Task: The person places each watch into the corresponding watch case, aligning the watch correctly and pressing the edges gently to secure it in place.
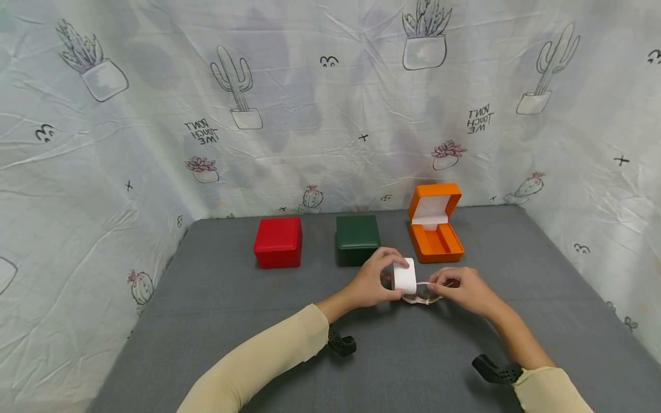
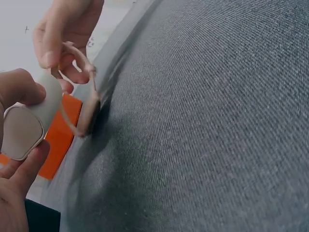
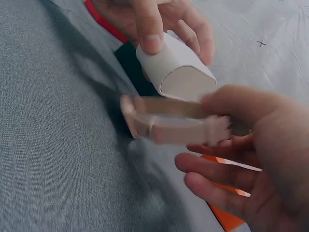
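My left hand [image 1: 373, 280] grips a white watch cushion [image 1: 405, 277] between thumb and fingers, above the grey table. The cushion [image 3: 188, 83] is rounded, with a flat end facing the right wrist camera. Just right of it, my right hand [image 1: 467, 290] pinches a watch [image 1: 423, 300] by its pale pink strap. In the right wrist view the strap [image 3: 176, 131] forms a loop, blurred, beside the cushion. The watch's case [image 2: 90, 115] hangs low on the loop in the left wrist view; its dial cannot be made out.
An orange box [image 1: 439, 256] stands behind the hands with its lid raised and a divided inside. To its left are a closed dark green box [image 1: 357, 232] and a closed red box [image 1: 277, 244]. A patterned cloth [image 1: 335, 160] hangs behind the grey table [image 1: 222, 321].
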Motion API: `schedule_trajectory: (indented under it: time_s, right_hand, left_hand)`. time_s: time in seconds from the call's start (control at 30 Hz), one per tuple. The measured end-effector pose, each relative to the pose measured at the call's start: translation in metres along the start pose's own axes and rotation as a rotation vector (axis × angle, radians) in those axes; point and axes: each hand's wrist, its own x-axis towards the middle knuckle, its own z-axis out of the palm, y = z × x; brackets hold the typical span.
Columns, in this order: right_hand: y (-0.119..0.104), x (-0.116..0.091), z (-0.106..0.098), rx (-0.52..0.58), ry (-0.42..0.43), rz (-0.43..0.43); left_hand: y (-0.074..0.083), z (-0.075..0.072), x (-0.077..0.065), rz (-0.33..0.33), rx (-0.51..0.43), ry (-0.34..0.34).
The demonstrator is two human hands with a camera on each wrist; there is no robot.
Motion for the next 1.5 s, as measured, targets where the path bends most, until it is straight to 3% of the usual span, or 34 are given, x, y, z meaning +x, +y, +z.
schedule_trajectory:
  time_s: [0.17, 0.4, 0.6, 0.8, 0.93, 1.1, 1.3, 1.5]
  right_hand:
    - [0.006, 0.007, 0.004, -0.034, 0.08, 0.079]
    - [-0.002, 0.02, 0.007, -0.031, 0.117, 0.221]
    - [-0.004, 0.035, 0.013, 0.007, 0.156, 0.336]
    - [-0.006, 0.048, 0.024, 0.019, 0.179, 0.363]
    - [-0.01, 0.052, 0.031, -0.026, 0.177, 0.344]
    - [-0.015, 0.052, 0.037, -0.009, 0.212, 0.247]
    - [-0.018, 0.049, 0.041, 0.11, 0.258, 0.094]
    - [-0.015, 0.046, 0.041, 0.202, 0.184, 0.04]
  left_hand:
    - [-0.003, 0.001, -0.001, -0.002, 0.009, -0.005]
    - [-0.008, 0.0, 0.0, -0.054, 0.04, 0.007]
    - [-0.009, 0.0, 0.001, -0.028, 0.059, 0.024]
    - [-0.008, -0.002, -0.001, -0.032, 0.087, 0.041]
    - [-0.009, -0.003, -0.005, -0.04, 0.1, 0.027]
    - [-0.01, -0.007, -0.011, -0.04, 0.101, 0.011]
    - [-0.012, -0.013, -0.017, -0.021, 0.099, 0.03]
    - [-0.014, -0.016, -0.019, -0.037, 0.094, 0.026]
